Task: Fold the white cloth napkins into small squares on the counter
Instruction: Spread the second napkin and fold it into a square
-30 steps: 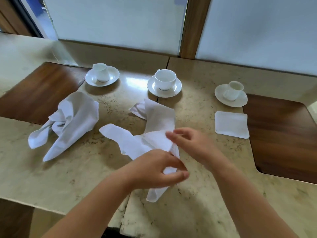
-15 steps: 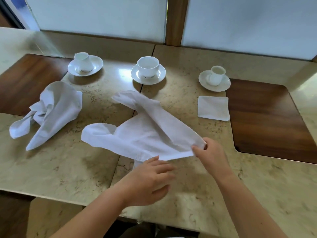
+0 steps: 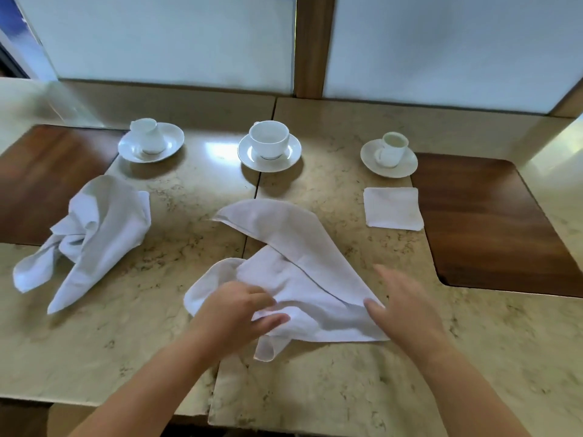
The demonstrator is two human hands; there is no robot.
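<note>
A person is standing at a beige marble counter point(image 3: 151, 351), seen from above through a head-worn camera. Both bare forearms are reaching forward to a loosely spread white cloth napkin point(image 3: 293, 279) lying at the middle of the counter, across the seam between two slabs. The left hand point(image 3: 236, 313) is resting on the napkin's near left part, fingers curled and bunching the fabric beneath them. The right hand point(image 3: 407, 307) is lying flat and spread, fingers extended, its thumb touching the napkin's near right corner; it is blurred, so whether it is pinching the cloth cannot be told. A crumpled napkin point(image 3: 91, 238) is lying well apart on the left. A napkin already folded into a small square point(image 3: 392, 209) is sitting to the right, just in front of the right cup and saucer point(image 3: 389, 154). Two more white cups on saucers are standing along the back: one at the centre point(image 3: 269, 146), one on the left point(image 3: 150, 141). Dark wooden panels point(image 3: 492, 222) are flanking the marble.
</note>
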